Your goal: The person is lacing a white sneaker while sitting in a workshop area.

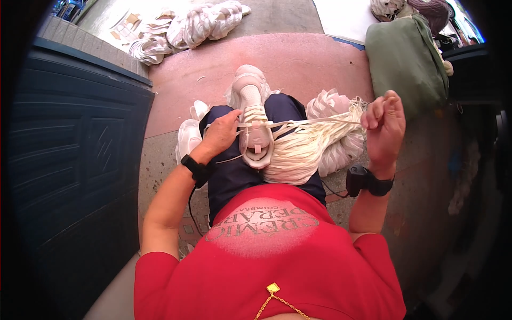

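Note:
A pale pink-and-white sneaker (248, 85) lies across my lap, its toe pointing away and its heel near my shirt. Cream shoelace (320, 121) crosses the upper part of its lacing and stretches out to the right. My right hand (385, 125) is raised, its fingers closed on that lace. At the sneaker's left edge, my left hand (223, 130) has its fingers pinched on the lace's other side; the fingertips are partly hidden. A thick bundle of cream laces (296, 154) drapes over my right thigh, beside the sneaker.
More pale sneakers lie by my right leg (344, 152) and left leg (188, 138). A heap of sneakers (205, 24) stands at the far left. A stuffed green sack (408, 61) is at the far right. A dark blue panelled door (80, 117) borders the left side.

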### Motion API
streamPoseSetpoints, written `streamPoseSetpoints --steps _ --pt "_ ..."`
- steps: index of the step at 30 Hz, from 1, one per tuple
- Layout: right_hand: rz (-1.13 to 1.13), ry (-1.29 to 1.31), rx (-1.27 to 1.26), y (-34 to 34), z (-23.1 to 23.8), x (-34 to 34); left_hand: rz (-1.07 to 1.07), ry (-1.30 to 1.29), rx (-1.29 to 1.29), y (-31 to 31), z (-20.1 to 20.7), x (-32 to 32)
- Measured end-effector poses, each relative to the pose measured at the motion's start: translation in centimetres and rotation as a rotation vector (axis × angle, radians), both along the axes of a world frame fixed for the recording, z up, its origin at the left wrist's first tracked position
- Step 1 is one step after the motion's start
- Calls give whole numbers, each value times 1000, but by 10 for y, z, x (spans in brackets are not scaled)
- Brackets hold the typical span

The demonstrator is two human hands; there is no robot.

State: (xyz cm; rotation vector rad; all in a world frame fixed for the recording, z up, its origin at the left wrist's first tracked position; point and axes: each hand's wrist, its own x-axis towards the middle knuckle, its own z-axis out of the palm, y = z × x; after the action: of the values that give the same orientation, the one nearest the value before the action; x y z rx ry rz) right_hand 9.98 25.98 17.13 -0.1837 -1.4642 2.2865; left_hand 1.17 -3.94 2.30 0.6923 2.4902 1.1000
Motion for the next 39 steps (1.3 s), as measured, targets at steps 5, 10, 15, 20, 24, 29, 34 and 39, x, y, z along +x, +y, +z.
streamPoseSetpoints --steps 5,10,15,20,24,29,34,39 --pt "300 -441 -101 -53 -48 -3 -38 3 -88 -6 17 11" --pt "519 -484 666 -94 -116 4 -53 175 -154 -16 22 16" --pt "403 -371 1002 -117 -125 -3 43 210 -228 -19 18 19" --pt "330 -350 1279 -129 -136 -13 112 96 -46 1 11 22" --pt "485 -444 1269 -154 -155 -20 96 10 40 -13 2 28" --pt "516 -488 1230 -166 -161 -25 182 -64 -47 -13 1 32" --pt "1177 -573 1151 -149 -185 -57 224 -69 -1 -4 1 32" --pt "725 -397 1215 -156 -167 -38 219 -18 -75 -11 -16 30"
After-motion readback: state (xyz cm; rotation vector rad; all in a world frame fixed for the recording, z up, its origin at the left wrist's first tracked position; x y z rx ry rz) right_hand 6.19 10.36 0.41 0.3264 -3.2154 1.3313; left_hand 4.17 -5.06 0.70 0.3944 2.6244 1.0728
